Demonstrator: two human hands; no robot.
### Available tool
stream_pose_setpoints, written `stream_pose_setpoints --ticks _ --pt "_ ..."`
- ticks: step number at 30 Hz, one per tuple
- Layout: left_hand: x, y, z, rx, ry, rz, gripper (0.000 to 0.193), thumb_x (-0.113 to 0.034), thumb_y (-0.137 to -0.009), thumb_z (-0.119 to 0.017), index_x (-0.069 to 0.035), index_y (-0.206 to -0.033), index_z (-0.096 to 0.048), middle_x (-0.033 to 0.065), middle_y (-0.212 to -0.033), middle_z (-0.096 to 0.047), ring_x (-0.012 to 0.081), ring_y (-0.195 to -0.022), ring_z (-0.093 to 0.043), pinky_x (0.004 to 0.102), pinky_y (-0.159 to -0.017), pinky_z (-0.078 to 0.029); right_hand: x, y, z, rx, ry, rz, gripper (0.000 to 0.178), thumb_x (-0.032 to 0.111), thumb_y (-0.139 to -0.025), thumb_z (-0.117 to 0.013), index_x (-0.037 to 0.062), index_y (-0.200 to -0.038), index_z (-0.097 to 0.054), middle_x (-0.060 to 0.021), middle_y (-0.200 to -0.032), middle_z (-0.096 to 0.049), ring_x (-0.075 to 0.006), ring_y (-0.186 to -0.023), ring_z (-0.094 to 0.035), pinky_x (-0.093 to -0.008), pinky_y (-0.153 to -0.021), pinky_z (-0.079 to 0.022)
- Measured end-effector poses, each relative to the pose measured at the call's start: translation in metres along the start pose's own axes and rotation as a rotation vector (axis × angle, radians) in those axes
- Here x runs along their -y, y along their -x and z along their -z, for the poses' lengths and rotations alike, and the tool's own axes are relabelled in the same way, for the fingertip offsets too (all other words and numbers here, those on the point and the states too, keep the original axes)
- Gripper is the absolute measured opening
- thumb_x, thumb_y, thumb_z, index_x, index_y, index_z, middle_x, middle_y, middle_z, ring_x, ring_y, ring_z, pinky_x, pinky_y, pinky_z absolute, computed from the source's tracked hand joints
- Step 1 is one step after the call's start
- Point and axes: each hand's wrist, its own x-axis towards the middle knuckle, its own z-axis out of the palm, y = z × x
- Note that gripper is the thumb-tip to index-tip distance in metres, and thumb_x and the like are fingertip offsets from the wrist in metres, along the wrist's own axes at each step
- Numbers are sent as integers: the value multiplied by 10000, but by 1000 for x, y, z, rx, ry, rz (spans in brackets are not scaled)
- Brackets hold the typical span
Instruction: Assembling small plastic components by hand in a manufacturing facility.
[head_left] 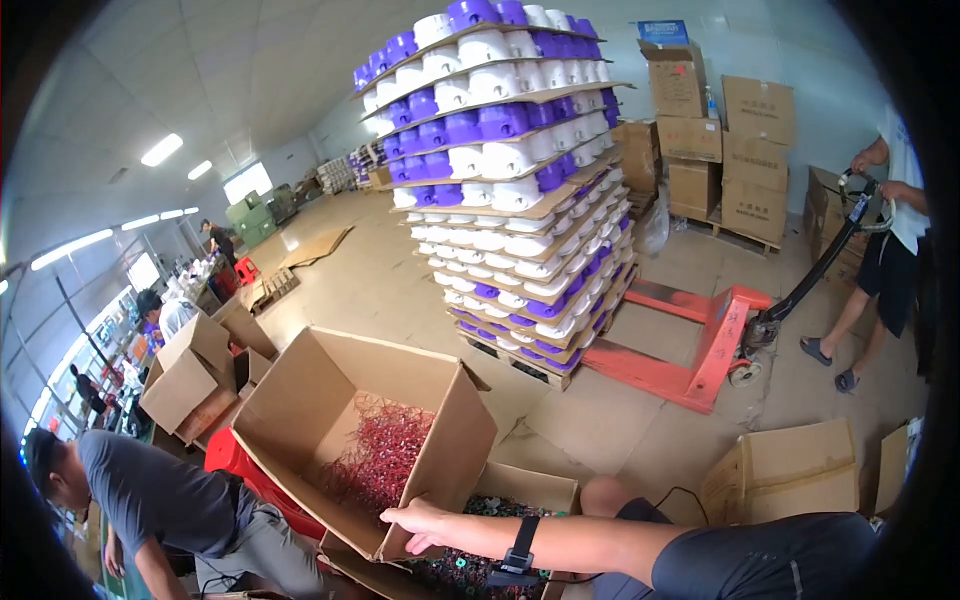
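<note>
My right hand [418, 526] reaches in from the lower right, a black strap [518, 555] around its wrist. Its fingers are closed over the near edge of a tilted open cardboard box [295, 385]. Inside the box lies a heap of thin red wires [380, 450] with small parts among them. Below and partly behind it stands a second open carton [535, 485], holding many small dark and green parts [465, 570]; my forearm covers some of them. My left hand is not in view.
A co-worker [170, 490] bends over at lower left, beside a red stool [235, 460]. A tall stack of purple and white plastic parts [500, 130] rests on a red pallet jack [700, 350], whose handle another person holds. Cartons [755, 160] are piled at back right; a flattened carton [790, 470] lies nearer.
</note>
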Motion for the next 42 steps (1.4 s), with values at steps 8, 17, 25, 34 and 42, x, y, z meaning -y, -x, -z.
stream_pose_setpoints --ticks 8,17,25,34,42 --pt "15 -78 16 -49 -106 -59 434 -385 -933 -589 29 -816 -643 172 -741 -649 324 -706 -645 395 -669 -531 47 -68 -16 -7 -24 -6 844 426 -901 -633 -109 -1459 -295 -387 -1447 -371 -572 -1145 -559 -552 -895 -556" --pt "38 -185 38 -31 -86 -26 472 -411 -948 -581 36 -808 -638 167 -716 -629 308 -667 -632 387 -626 -524 104 -155 -36 3 -17 16 928 457 -906 -649 -164 -1450 -224 -437 -1401 -368 -581 -1141 -554 -558 -904 -549" --pt "11 -292 98 44 63 141 359 -362 -900 -671 -11 -837 -703 190 -802 -710 348 -736 -700 433 -630 -559 147 -264 -56 -50 -150 119 682 216 -883 -594 -173 -1366 -309 -356 -1304 -466 -529 -1171 -538 -596 -960 -513" --pt "35 -414 111 -147 -184 403 333 -324 -731 -836 -49 -901 -755 172 -929 -725 366 -889 -692 447 -797 -540 242 -368 -83 -257 -315 102 197 9 -806 -546 -104 -967 -550 -240 -1060 -514 -445 -1047 -584 -660 -919 -528" --pt "52 -511 155 -136 -207 437 374 -362 -750 -811 -58 -958 -745 151 -999 -704 353 -921 -683 451 -811 -529 352 -418 -63 -111 -376 239 45 4 -823 -510 -7 -787 -535 -109 -710 -507 -322 -681 -643 -542 -684 -604"
